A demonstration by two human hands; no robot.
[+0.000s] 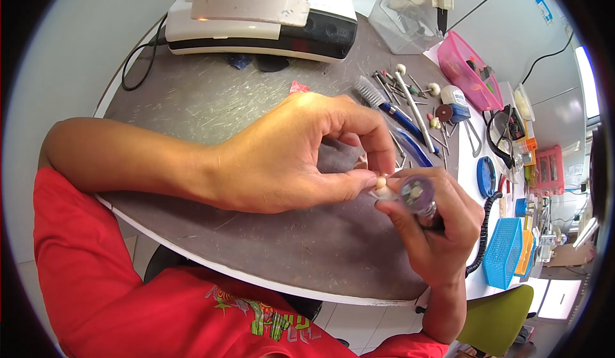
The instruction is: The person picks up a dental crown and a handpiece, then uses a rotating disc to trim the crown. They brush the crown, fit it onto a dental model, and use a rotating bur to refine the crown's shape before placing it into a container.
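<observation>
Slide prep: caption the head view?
Left grip on a small rounded cream piece; right grip holding a purple round-ended object; scratched grey worktop below.

A pale wall (83, 50) stands beside a scratched grey workbench (288, 246); light floor tiles (381, 319) lie below, near a green chair (496, 319). A bright strip (588, 79) glows far right.

Tooth-like piece (381, 182): small, cream, rounded, glossy. Pinched at the fingertips of the left hand (288, 153), about 3:30 from view centre, mostly covered. White bit (386, 193) just beside it at 5 o'clock, shape unclear. Cylindrical tool (418, 194) in the right hand (451, 214), at 4 o'clock from the piece: purple round end facing the camera, metallic part below, seen nearly end-on. Can't tell whether tool and piece touch.
</observation>
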